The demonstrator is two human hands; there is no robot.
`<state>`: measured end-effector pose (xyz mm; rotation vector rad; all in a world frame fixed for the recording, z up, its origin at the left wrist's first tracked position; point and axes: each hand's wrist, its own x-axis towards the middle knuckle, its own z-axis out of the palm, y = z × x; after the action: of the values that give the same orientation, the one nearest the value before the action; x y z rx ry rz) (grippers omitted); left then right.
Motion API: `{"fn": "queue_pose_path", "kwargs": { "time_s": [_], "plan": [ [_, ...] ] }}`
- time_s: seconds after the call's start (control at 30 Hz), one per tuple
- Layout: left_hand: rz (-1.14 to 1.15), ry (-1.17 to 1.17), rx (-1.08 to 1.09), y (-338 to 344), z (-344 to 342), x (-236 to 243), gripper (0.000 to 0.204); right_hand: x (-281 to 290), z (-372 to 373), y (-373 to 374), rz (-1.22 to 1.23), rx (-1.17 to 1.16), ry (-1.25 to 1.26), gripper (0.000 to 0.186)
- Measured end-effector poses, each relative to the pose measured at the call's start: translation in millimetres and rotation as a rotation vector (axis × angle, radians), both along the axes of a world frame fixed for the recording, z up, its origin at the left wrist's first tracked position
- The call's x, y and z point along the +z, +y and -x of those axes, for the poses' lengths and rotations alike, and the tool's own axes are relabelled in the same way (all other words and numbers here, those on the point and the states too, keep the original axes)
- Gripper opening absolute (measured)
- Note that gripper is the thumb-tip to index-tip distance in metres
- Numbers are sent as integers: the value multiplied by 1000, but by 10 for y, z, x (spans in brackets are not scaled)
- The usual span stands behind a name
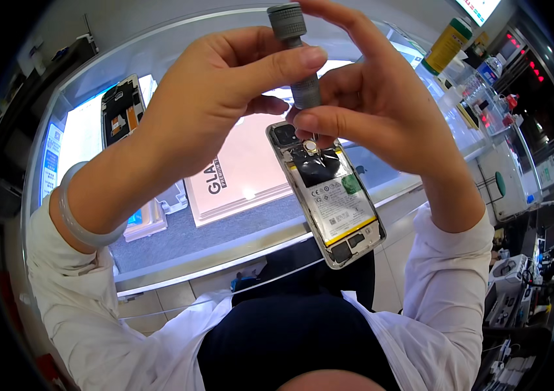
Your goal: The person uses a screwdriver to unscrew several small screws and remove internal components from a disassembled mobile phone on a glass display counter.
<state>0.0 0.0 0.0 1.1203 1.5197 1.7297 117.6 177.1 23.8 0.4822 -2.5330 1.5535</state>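
Both my hands are raised above a glass counter, closed around a grey screwdriver with a ridged handle [288, 25]. It stands nearly upright. My left hand [215, 98] pinches its narrow neck between thumb and fingers. On the lower part of the handle, the fingers of my right hand [381, 107] are closed, with the forefinger stretched up toward the top cap. Below them is a phone with its back off [329, 195], its battery, black film and camera block showing. The phone's lower end juts past the counter's front edge. Fingers hide the screwdriver's tip.
Pink flat boxes [244, 189] are stacked left of the phone. Another opened phone [122, 107] lies at the far left. A yellow bottle with a green cap [447, 47] and clear plastic bottles [488, 72] stand at the right. The counter's front edge [225, 261] runs before me.
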Motion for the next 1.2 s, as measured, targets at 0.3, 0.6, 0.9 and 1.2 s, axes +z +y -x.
{"fn": "queue_pose_path", "kwargs": {
  "time_s": [0.3, 0.6, 0.9, 1.2],
  "plan": [
    [259, 1010, -14, -245, -199, -58, 57, -130, 451, 660, 279, 3, 106, 47],
    [225, 1198, -365, -245, -590, -406, 76, -193, 470, 698, 377, -213, 121, 40],
    [185, 1135, -368, -166, -562, -451, 74, -455, 534, 649, 178, 16, 398, 75],
    [208, 1205, -120, -113, -370, -331, 74, -604, 392, 672, -19, 93, 511, 84]
  ]
}}
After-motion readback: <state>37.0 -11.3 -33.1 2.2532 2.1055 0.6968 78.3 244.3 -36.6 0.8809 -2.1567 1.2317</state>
